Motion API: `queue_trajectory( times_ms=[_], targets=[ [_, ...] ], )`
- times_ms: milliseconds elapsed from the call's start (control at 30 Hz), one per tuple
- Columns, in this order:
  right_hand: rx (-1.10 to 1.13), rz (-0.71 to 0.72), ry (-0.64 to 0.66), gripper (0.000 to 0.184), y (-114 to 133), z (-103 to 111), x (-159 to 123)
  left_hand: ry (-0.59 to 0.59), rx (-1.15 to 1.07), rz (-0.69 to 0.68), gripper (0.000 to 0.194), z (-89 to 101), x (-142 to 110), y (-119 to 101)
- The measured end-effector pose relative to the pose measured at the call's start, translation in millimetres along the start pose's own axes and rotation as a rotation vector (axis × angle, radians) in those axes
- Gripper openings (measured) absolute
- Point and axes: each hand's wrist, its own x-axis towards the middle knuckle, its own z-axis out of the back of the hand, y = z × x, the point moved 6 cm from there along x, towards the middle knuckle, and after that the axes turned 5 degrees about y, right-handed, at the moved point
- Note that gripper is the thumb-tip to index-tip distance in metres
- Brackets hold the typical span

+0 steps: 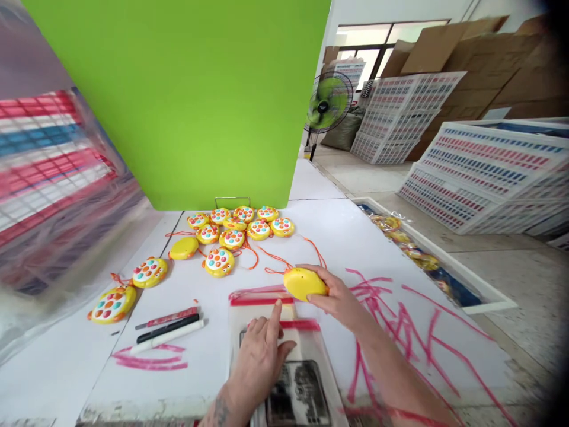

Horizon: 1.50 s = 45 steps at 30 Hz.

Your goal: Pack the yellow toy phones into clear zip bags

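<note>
In my right hand (331, 293) is a yellow oval toy (303, 283), its plain back turned up and an orange cord trailing from it. Thumb and fingers grip the toy at its right end, just above the tabletop. My left hand (267, 344) rests on a clear zip bag (237, 350) with pink-red strips, index finger stretched toward the upper strip. A dark printed picture (300, 388) shows through the bag under that hand. Several matching yellow toys with coloured dots (219, 261) lie grouped farther back on the table.
Left of the bag lie a red marker (169, 318), a black marker (168, 329) and a white marker (166, 337). Behind the toys stands a green board (200, 107). A white crate (471, 301) with bagged toys sits at right, near stacked crates (484, 169) and a fan (329, 104).
</note>
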Motion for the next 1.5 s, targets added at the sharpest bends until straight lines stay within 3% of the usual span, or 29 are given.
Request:
queue_trajectory(
  times_ms=[100,200,333,400,567,767,900,1000,1067,1167,1267,1367,1500],
  targets=[
    [-0.101,0.022,0.209,0.050,11.4,-0.3,-20.8,0.010,-0.011,0.023,0.070,0.5,0.8,1.8],
    [-0.070,0.048,0.335,0.044,15.9,-3.8,-33.5,0.018,0.040,-0.018,0.049,4.3,3.1,-1.8],
    [0.049,0.088,0.248,0.041,13.1,-4.3,-29.7,-0.001,0.104,-0.073,0.012,8.9,4.4,-7.9],
    [0.045,0.085,0.198,0.043,8.9,-6.5,-24.0,-0.024,0.118,-0.111,0.011,9.6,3.6,-10.8],
    [0.118,-0.085,0.149,0.055,-13.8,-18.9,-12.4,-0.100,0.128,-0.165,0.009,9.1,0.2,-11.9],
    [0.116,-0.109,0.129,0.046,-20.8,-26.9,-2.8,-0.220,0.069,-0.196,0.006,17.3,-1.3,-12.0],
    [0.009,-0.104,0.204,0.046,-12.5,-42.3,1.8,-0.246,0.059,-0.202,0.008,22.9,-1.8,-14.5],
    [-0.099,-0.018,0.336,0.043,-2.0,-64.7,2.0,-0.257,0.069,-0.192,0.011,25.7,-3.0,-15.3],
    [-0.170,0.061,0.346,0.041,4.7,-71.0,1.8,-0.264,0.075,-0.167,0.012,27.0,-3.3,-14.1],
    [-0.263,0.065,0.180,0.040,6.7,-54.9,1.6,-0.261,0.038,-0.122,0.011,28.5,-2.4,-10.2],
    [-0.398,-0.086,0.024,0.042,-1.7,-27.0,-5.7,-0.249,-0.052,-0.084,0.010,28.5,-1.1,-4.8],
    [-0.434,-0.192,0.050,0.044,-9.5,-16.9,-19.2,-0.225,-0.131,-0.034,0.007,25.1,0.0,2.1],
    [-0.330,-0.160,0.109,0.038,-14.9,-29.4,-31.5,-0.179,-0.236,0.036,0.005,21.2,2.2,10.6]
  ],
)
